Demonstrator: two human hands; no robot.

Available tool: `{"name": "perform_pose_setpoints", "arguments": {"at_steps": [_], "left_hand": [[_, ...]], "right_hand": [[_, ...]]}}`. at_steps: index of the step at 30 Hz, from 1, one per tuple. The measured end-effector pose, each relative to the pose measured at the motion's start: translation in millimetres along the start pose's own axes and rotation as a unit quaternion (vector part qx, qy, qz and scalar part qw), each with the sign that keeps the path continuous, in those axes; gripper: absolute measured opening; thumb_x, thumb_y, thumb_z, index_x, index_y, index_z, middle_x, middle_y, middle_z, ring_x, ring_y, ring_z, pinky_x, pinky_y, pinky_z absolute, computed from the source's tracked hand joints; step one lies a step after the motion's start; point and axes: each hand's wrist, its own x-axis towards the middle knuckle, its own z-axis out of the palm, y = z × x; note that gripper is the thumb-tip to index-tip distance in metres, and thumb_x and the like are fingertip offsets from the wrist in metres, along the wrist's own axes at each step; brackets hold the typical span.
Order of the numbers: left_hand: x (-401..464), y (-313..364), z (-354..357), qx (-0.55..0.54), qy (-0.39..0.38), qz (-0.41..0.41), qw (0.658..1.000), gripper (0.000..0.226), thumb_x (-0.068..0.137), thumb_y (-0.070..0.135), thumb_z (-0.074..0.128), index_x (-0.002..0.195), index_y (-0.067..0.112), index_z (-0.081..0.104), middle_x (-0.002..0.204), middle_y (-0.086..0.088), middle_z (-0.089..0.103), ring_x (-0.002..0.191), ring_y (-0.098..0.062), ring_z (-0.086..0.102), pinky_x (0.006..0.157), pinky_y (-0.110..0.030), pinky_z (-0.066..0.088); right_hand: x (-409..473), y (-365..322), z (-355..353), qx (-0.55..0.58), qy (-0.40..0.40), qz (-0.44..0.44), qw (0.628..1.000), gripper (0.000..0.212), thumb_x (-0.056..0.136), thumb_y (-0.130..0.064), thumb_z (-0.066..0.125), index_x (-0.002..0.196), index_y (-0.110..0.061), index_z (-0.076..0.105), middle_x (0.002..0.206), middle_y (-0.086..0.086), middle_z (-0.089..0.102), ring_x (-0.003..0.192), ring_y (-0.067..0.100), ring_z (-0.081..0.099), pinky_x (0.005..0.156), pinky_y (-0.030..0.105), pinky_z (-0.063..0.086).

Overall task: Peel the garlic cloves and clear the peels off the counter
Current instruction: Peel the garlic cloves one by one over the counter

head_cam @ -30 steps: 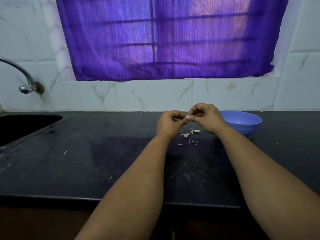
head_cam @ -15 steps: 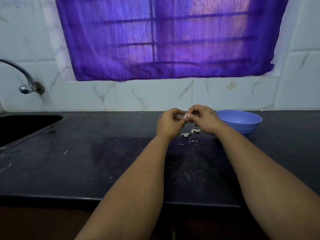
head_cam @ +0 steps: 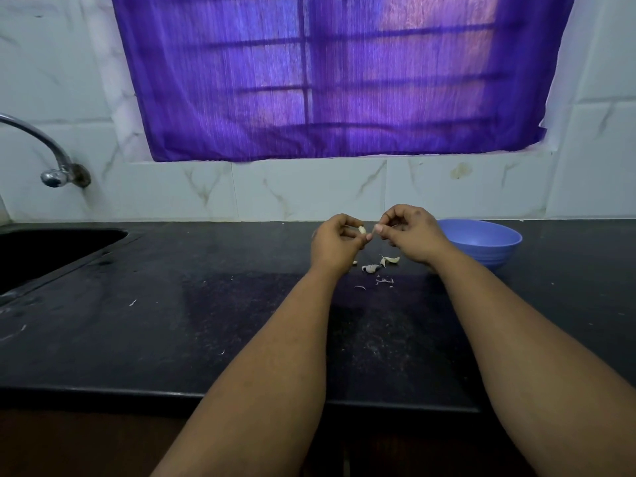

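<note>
The garlic clove [head_cam: 362,229] is held up above the black counter [head_cam: 172,304], in the curled fingers of the left hand [head_cam: 335,244]. The right hand [head_cam: 409,235] is just beside it, its thumb and forefinger pressed together as if they pinch a thin strip of skin; the strip is too small for me to see surely. The clove looks pale and mostly bare, so I judge the peeling of this one is nearly done.

To do it well, the left hand should keep a firm but soft grip and turn the clove a little, while the right hand pulls the skin along the length, not across. The dry skin tears easily, so a slow pull from the tip is better.

Some peels [head_cam: 378,266] already lie on the counter below the hands, near the blue bowl [head_cam: 495,249]. New skin should fall there too, so that all can be gathered at once.
</note>
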Motion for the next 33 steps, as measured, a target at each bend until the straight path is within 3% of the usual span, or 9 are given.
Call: {"name": "perform_pose_setpoints", "arguments": {"at_steps": [5, 11, 14, 18, 22, 24, 27, 30, 33], "left_hand": [[0.2, -0.4, 1.4, -0.021, -0.006, 0.002, 1.0, 0.022, 0.076, 0.003, 0.078, 0.086, 0.017, 0.063, 0.082, -0.007, 0.07, 0.074, -0.019, 0.068, 0.071, -0.033, 0.059], [0.8, -0.1, 2.0, -0.021, -0.001, 0.004, 1.0, 0.024, 0.075, 0.003, 0.078, 0.08, 0.02, 0.062, 0.084, -0.008, 0.072, 0.082, -0.022, 0.07, 0.071, -0.036, 0.059], [0.8, -0.4, 2.4, -0.027, -0.003, -0.002, 1.0, 0.025, 0.075, 0.002, 0.077, 0.078, 0.02, 0.061, 0.083, -0.009, 0.071, 0.081, -0.022, 0.07, 0.071, -0.037, 0.059], [0.9, 1.1, 2.8, -0.033, -0.007, -0.003, 0.999, 0.026, 0.075, 0.0, 0.077, 0.077, 0.02, 0.06, 0.077, -0.003, 0.069, 0.074, -0.013, 0.066, 0.068, -0.032, 0.057], [-0.8, 2.9, 2.9, -0.041, -0.013, 0.006, 0.999, 0.026, 0.075, -0.002, 0.077, 0.078, 0.018, 0.059, 0.075, 0.0, 0.067, 0.073, -0.01, 0.064, 0.072, -0.022, 0.055], [-0.9, 2.6, 2.9, -0.039, -0.017, 0.015, 0.999, 0.025, 0.075, -0.002, 0.076, 0.08, 0.016, 0.06, 0.077, -0.001, 0.067, 0.073, -0.01, 0.064, 0.072, -0.021, 0.054], [0.6, 1.3, 3.3, -0.027, -0.02, 0.028, 0.999, 0.024, 0.076, -0.001, 0.076, 0.082, 0.018, 0.062, 0.079, -0.001, 0.068, 0.074, -0.011, 0.064, 0.077, -0.029, 0.057], [0.6, 0.0, 3.9, -0.01, -0.017, 0.032, 0.999, 0.021, 0.077, 0.003, 0.076, 0.084, 0.02, 0.067, 0.079, 0.0, 0.068, 0.075, -0.013, 0.064, 0.078, -0.034, 0.059], [0.0, 0.0, 3.3, 0.009, -0.015, 0.039, 0.999, 0.018, 0.078, 0.008, 0.077, 0.088, 0.021, 0.07, 0.082, 0.002, 0.067, 0.075, -0.013, 0.062, 0.069, -0.03, 0.058]], "right_hand": [[-5.7, 0.4, -7.5, -0.075, -0.022, 0.016, 0.997, 0.012, 0.073, -0.012, 0.08, 0.077, -0.016, 0.068, 0.073, 0.005, 0.073, 0.072, 0.014, 0.067, 0.063, 0.021, 0.049], [-5.2, -1.6, -9.2, -0.158, -0.113, 0.048, 0.98, 0.016, 0.079, 0.003, 0.071, 0.083, -0.013, 0.073, 0.07, -0.003, 0.069, 0.075, 0.009, 0.067, 0.065, 0.014, 0.046], [-5.2, -1.0, -8.1, -0.175, -0.139, 0.055, 0.973, 0.025, 0.077, 0.007, 0.069, 0.079, -0.018, 0.071, 0.07, -0.007, 0.067, 0.085, 0.014, 0.068, 0.083, 0.024, 0.053], [-7.5, -2.1, -10.8, -0.118, -0.103, 0.062, 0.986, 0.009, 0.073, 0.001, 0.076, 0.08, -0.004, 0.075, 0.071, 0.005, 0.073, 0.074, 0.02, 0.072, 0.073, 0.026, 0.059], [-9.0, -3.3, -14.4, -0.096, -0.101, 0.057, 0.989, 0.011, 0.069, -0.011, 0.084, 0.072, -0.009, 0.074, 0.065, 0.007, 0.072, 0.059, 0.013, 0.065, 0.062, 0.025, 0.055], [-9.1, -5.0, -13.8, -0.112, -0.074, 0.034, 0.99, 0.008, 0.072, -0.008, 0.079, 0.072, -0.015, 0.075, 0.064, -0.002, 0.07, 0.061, 0.008, 0.062, 0.06, 0.02, 0.048], [-8.0, -10.2, -11.3, -0.101, -0.02, 0.03, 0.994, 0.024, 0.082, -0.005, 0.057, 0.07, -0.014, 0.075, 0.063, -0.012, 0.066, 0.069, 0.007, 0.06, 0.058, 0.018, 0.045], [-3.4, -12.9, -9.5, -0.018, -0.009, 0.063, 0.998, 0.032, 0.085, -0.01, 0.047, 0.064, -0.013, 0.072, 0.075, 0.002, 0.072, 0.076, 0.017, 0.064, 0.07, 0.03, 0.05], [-2.9, -10.9, -8.2, 0.038, -0.007, 0.074, 0.997, 0.029, 0.091, -0.024, 0.052, 0.076, -0.013, 0.073, 0.082, 0.003, 0.073, 0.074, 0.015, 0.064, 0.071, 0.032, 0.052]]}}
